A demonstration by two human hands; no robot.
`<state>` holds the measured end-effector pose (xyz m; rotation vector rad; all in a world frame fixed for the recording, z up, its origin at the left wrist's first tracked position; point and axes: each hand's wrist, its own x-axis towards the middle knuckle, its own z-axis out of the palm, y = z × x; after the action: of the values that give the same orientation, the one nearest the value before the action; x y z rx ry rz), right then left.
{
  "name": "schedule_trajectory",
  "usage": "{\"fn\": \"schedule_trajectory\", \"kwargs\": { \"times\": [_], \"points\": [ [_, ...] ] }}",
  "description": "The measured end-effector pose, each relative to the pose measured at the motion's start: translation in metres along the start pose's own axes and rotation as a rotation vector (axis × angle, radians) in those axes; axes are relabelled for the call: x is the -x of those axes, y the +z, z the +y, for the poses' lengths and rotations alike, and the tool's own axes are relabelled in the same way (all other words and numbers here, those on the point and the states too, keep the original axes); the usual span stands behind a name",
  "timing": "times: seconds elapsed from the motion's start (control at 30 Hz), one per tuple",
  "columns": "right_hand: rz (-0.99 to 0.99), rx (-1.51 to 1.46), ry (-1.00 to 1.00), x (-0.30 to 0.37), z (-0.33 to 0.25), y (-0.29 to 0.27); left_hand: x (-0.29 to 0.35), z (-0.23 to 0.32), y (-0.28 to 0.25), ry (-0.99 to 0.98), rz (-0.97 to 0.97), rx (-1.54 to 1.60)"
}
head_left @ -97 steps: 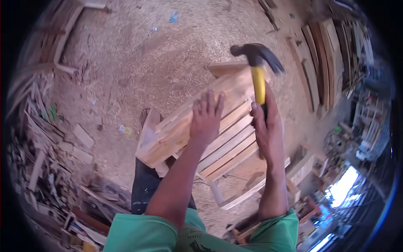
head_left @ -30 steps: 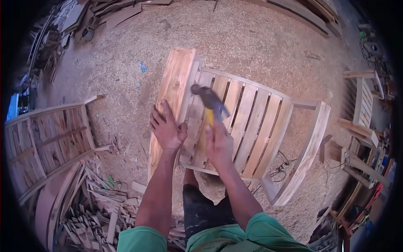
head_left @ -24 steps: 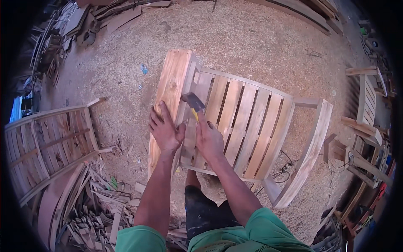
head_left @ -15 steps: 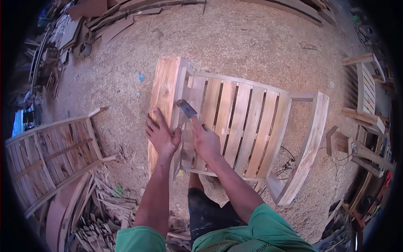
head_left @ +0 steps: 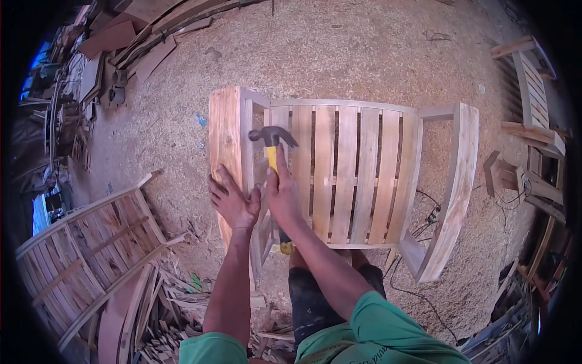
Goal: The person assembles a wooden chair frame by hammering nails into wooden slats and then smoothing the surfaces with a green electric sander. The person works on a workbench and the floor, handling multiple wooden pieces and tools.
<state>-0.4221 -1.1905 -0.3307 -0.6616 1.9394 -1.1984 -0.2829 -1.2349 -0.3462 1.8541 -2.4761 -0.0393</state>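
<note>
A wooden bench frame (head_left: 344, 173) with a slatted seat stands in front of me, a wide flat armrest at each side. On the left armrest (head_left: 227, 124) my left hand (head_left: 235, 201) lies flat, fingers apart and thumb over its inner edge. My right hand (head_left: 282, 195) grips a claw hammer (head_left: 273, 136) by its yellow handle, the index finger stretched along it. The dark hammer head is over the armrest's inner side, its striking face toward the armrest and the claw toward the slats. Whether it touches the wood, I cannot tell.
Another slatted wooden frame (head_left: 91, 249) leans at the left, above a heap of wood offcuts (head_left: 160, 327). A small yellow-and-black object (head_left: 285, 247) shows by the bench's near edge. Cables (head_left: 424, 297) run over the sawdust-covered floor at right. More wooden furniture (head_left: 532, 97) stands far right.
The hammer has swung from a slant, head to the upper left, to an upright handle with its head side-on. My left hand keeps its place on the armrest. The whole view has turned slightly.
</note>
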Motion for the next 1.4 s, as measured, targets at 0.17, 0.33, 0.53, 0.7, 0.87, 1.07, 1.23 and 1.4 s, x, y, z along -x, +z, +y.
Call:
{"fn": "schedule_trajectory", "kwargs": {
  "times": [0.17,0.33,0.53,0.7,0.87,1.07,1.23,1.4],
  "points": [
    [-0.046,-0.007,-0.2,-0.004,-0.011,-0.032,0.009,-0.008,0.005,0.003,0.014,-0.008],
    [0.421,0.021,-0.59,0.005,0.004,-0.011,0.004,-0.004,0.005,0.001,0.011,-0.027],
    [-0.175,0.418,-0.227,0.003,0.003,-0.035,0.012,-0.01,0.007,0.003,0.012,-0.034],
    [-0.131,0.38,-0.388,0.026,0.018,-0.042,0.001,-0.006,0.008,0.014,0.021,0.029],
    [-0.296,0.493,-0.275,0.032,0.024,-0.046,0.007,-0.009,0.012,0.03,0.042,-0.002],
    [-0.119,0.257,-0.155,0.1,0.08,-0.065,0.006,-0.011,0.013,-0.007,0.0,-0.022],
    [-0.151,0.34,0.156,0.154,0.118,-0.102,0.006,-0.01,0.009,0.037,-0.024,-0.028],
    [-0.116,0.477,0.202,0.206,0.152,-0.12,-0.013,-0.009,-0.003,0.357,-0.074,-0.152]
  ]
}}
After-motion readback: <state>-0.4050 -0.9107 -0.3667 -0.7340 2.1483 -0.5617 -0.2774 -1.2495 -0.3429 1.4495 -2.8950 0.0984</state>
